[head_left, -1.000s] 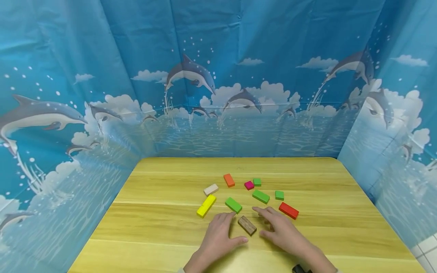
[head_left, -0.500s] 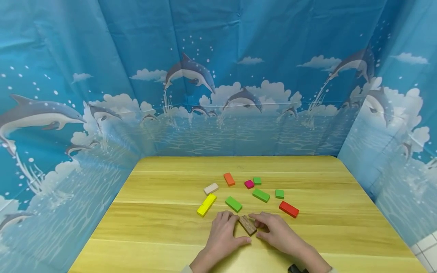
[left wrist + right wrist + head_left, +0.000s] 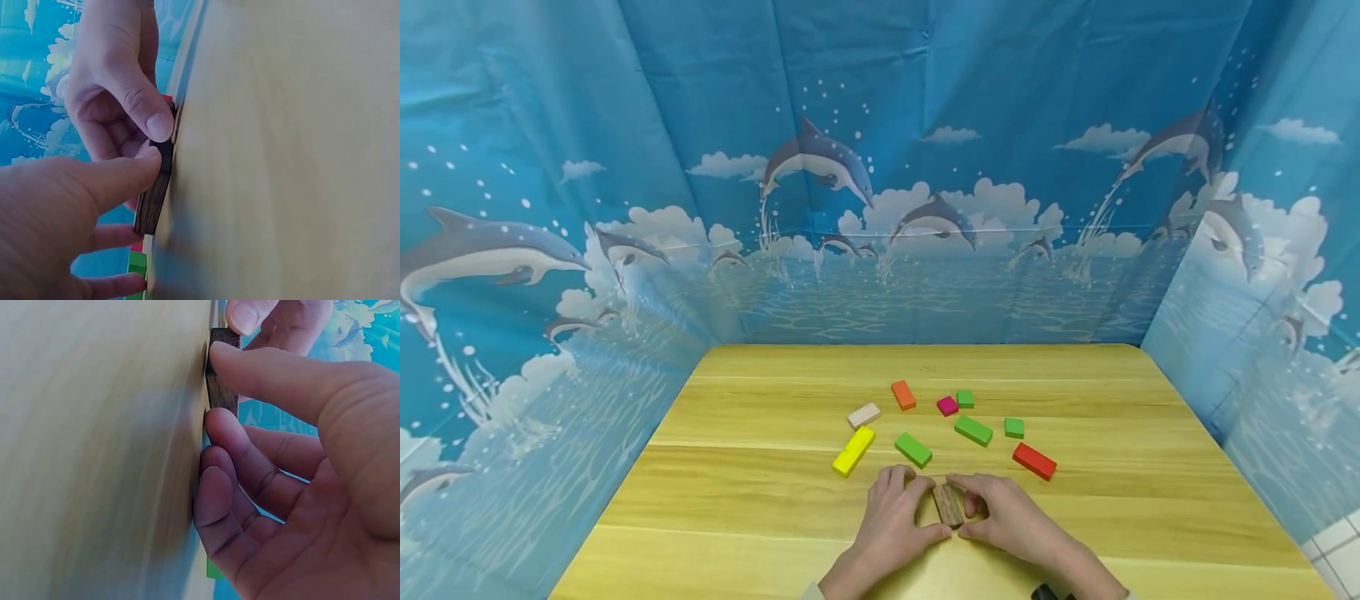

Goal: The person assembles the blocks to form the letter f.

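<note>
A brown wood-grain block (image 3: 948,506) lies near the front of the table between both hands. My left hand (image 3: 891,517) pinches it from the left, thumb at the near end and index finger at the far end. From the right, my right hand (image 3: 1007,512) holds the same block, its thumb at the near corner and index finger over the far end. In the left wrist view both thumbs meet at the block's dark end (image 3: 164,153). The right wrist view shows the right hand's other fingers (image 3: 215,497) curled beside the block, against the table.
Beyond the hands lie a green block (image 3: 913,450), a yellow block (image 3: 853,452), a red block (image 3: 1034,461), another green block (image 3: 973,430), a pale wooden block (image 3: 863,415), an orange block (image 3: 903,395) and small green and magenta pieces. A dolphin-print curtain (image 3: 880,292) surrounds the table (image 3: 737,500).
Both hands have closed in on the brown block from either side and now grip it. The block has turned more lengthwise and shifted slightly toward the person. The other blocks stay put.
</note>
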